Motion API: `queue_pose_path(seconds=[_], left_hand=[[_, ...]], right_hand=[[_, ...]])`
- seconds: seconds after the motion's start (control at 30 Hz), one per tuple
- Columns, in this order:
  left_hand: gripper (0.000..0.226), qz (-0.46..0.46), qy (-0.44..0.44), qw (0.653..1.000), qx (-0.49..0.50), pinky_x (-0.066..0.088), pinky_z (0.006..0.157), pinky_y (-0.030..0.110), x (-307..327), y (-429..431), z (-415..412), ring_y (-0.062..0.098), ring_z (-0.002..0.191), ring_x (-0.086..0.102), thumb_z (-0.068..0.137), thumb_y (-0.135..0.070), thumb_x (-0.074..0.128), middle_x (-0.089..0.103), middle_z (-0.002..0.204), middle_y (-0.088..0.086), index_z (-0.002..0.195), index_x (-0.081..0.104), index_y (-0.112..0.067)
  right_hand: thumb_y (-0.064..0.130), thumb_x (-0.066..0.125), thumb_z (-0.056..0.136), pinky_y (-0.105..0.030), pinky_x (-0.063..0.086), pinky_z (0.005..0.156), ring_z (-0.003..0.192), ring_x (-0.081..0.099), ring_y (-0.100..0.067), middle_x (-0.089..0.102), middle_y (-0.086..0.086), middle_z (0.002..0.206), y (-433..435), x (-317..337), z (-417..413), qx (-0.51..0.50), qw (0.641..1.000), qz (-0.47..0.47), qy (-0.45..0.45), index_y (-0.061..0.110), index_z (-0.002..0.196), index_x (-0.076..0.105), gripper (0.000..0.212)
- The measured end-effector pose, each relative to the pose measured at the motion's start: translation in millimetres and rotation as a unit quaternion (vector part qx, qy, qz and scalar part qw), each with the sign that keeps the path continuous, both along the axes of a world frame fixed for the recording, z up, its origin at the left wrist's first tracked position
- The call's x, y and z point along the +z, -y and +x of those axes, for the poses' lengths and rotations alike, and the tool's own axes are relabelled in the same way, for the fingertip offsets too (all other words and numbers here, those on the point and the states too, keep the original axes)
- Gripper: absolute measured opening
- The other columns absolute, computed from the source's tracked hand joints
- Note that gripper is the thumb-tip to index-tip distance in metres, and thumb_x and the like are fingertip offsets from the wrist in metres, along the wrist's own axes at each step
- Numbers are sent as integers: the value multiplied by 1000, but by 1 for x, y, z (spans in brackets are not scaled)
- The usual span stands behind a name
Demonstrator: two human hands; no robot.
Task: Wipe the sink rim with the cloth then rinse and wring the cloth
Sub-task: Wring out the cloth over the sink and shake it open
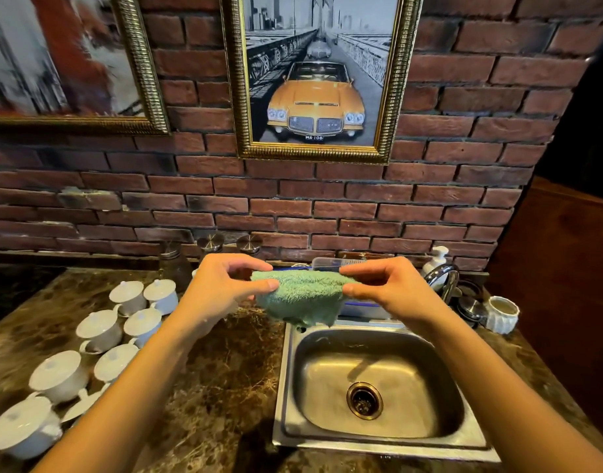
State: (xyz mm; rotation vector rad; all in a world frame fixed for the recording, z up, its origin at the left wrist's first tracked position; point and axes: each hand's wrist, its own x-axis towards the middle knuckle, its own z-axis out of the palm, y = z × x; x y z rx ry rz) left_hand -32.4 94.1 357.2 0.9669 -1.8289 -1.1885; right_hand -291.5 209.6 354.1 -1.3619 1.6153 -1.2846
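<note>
Two hands hold one green cloth [302, 297] up in the air. The left hand [221, 288] pinches the cloth's left edge between thumb and fingers. The right hand [392, 288] pinches the right edge the same way. The cloth is stretched between them and sags in the middle. It hangs over the back left corner of the sink [286, 387].

There is one metal sink, with one round drain [364, 400] in the bottom. One curved tap [445, 276] stands at the back right. Near it are one white pump bottle [437, 259] and one white bumpy cup [502, 314].

On the brown stone counter [225, 387], to the left, I can count seven white cups with lids [59, 373]. The left arm may hide more. Three jars with shiny lids [210, 241] stand by the brick wall [327, 213].

Two pictures in gold frames hang on the wall. The middle picture [315, 97] shows one yellow car, and its plate reads "HA-108". The left picture [54, 56] is too blurry to make out.
</note>
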Motion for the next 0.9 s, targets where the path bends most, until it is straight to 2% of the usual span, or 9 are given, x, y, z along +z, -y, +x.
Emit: queue_pose_path(seconds=[0.17,0.27,0.37,0.43,0.5,0.57,0.7,0.77,0.9], left_hand=[[21,1,52,999,-14,56,73,29,2,3,3,11,88,71,69,-28,91,79,91,-7,88,83,-25],[8,-11,106,993,-49,54,71,29,4,2,5,15,83,69,77,-30,85,78,83,-5,84,82,-26],[9,-62,141,986,-65,51,72,39,8,0,4,22,75,65,84,-34,79,75,80,-1,79,79,-27],[12,-50,110,990,-74,50,82,39,9,0,5,18,84,66,88,-29,74,74,93,1,81,76,-20],[10,14,31,994,-100,45,89,35,8,1,7,14,89,63,92,-23,70,70,93,-3,85,73,-16],[8,60,-56,991,-108,45,82,34,4,2,3,14,80,58,94,-16,65,64,80,-2,88,69,-17],[15,121,-159,979,-37,41,50,26,-10,-2,-13,14,58,48,101,-11,55,54,71,2,100,55,-26],[22,159,-186,969,-35,40,46,27,-20,-4,-18,13,59,51,103,-13,50,59,71,-4,95,59,-31],[14,214,-193,955,-66,41,43,17,-45,-4,-17,5,57,60,92,-13,65,68,77,-3,104,70,-17]], right_hand=[[-3,73,85,-17,57,68,79,70,-8,77,-12,103,-5,10,3,13,999,27,34,4,113,74,29],[5,73,88,-17,50,60,67,63,-6,77,-18,96,-6,14,2,6,999,32,-3,5,104,77,17],[19,71,92,-31,52,71,66,58,-6,75,-9,85,-7,15,3,11,994,39,-99,21,91,80,9],[25,70,93,-41,56,83,76,63,-13,73,-9,91,-6,13,4,3,992,26,-125,23,86,79,11],[22,67,95,-40,55,96,96,69,-16,74,-4,103,-5,9,6,9,997,-14,-74,15,94,78,13],[16,63,97,-37,54,95,97,68,-18,75,-13,103,1,2,9,12,998,-64,1,9,103,76,16],[7,56,100,-23,53,62,70,61,-14,66,-11,84,15,-8,30,-16,980,-94,176,12,105,69,15],[10,53,102,-19,44,49,58,54,-10,58,-9,78,22,-18,40,-44,970,-76,227,16,104,64,13],[21,60,100,-19,34,50,62,49,-8,55,-4,82,31,-39,50,-65,958,-26,279,22,103,70,11]])
